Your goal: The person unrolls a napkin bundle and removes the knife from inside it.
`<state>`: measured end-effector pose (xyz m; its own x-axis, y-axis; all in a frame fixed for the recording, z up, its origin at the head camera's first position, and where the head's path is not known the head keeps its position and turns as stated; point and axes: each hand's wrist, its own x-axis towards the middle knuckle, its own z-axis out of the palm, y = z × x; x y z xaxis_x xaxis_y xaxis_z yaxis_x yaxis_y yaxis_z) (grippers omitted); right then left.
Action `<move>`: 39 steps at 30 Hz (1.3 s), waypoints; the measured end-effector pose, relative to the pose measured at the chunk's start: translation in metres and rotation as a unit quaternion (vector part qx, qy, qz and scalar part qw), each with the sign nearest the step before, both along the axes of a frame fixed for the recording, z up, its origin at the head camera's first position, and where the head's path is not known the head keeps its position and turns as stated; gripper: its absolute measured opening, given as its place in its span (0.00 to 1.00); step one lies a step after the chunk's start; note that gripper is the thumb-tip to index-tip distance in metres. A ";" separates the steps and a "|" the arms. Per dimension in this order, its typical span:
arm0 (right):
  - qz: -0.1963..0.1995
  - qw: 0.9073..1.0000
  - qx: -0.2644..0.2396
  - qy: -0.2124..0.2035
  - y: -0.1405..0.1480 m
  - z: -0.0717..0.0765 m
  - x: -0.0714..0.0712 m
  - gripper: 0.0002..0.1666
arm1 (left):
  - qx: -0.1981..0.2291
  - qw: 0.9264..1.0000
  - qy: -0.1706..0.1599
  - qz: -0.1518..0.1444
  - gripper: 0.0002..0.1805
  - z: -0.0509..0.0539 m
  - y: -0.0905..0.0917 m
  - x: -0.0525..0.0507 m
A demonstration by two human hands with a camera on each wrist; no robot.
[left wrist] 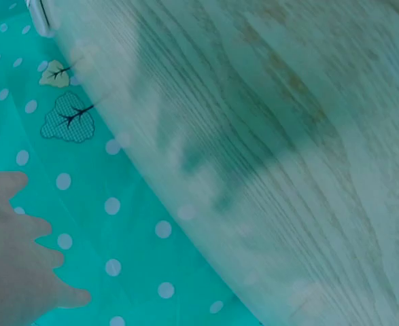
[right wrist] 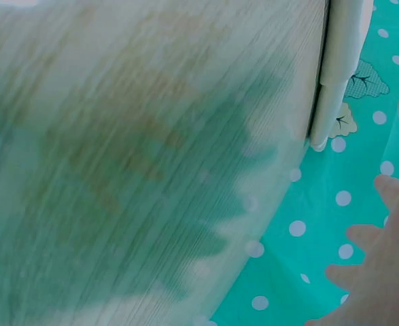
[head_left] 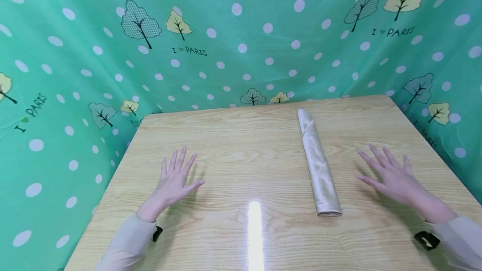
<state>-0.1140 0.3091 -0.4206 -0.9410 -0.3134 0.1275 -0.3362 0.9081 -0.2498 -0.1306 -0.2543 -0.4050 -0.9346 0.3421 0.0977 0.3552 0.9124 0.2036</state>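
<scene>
A long, flat roll of shiny silver-grey cloth (head_left: 319, 164) lies lengthwise on the wooden table (head_left: 241, 145), right of the middle. Its folded end points toward the front. My left hand (head_left: 175, 185) is spread above the table's left part, well away from the cloth, and holds nothing. To the right of the roll, my right hand (head_left: 395, 179) hovers with fingers spread, also holding nothing. In the right wrist view the cloth roll (right wrist: 342, 68) shows at the top right, and the spread right hand (right wrist: 383, 265) is at the right edge.
A green dotted curtain (head_left: 241, 49) printed with trees hangs behind the table and along both sides. A bright strip of light (head_left: 255, 237) reflects off the front of the tabletop. Dark bands sit at both wrists, below the pale sleeves (head_left: 128, 239).
</scene>
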 end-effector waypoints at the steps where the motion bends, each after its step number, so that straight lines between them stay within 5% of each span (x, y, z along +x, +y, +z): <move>1: 0.000 1.000 0.000 0.000 0.000 0.000 0.000 0.43 | 0.000 1.000 0.001 -0.001 0.44 0.000 0.000 0.000; 21: 0.024 1.000 -0.005 0.012 -0.011 0.008 0.007 0.44 | 0.004 0.999 -0.003 -0.032 0.42 0.004 0.021 -0.012; 39: 0.058 0.997 -0.021 0.047 -0.028 0.016 0.016 0.41 | 0.021 0.996 -0.003 -0.090 0.39 0.013 0.054 -0.047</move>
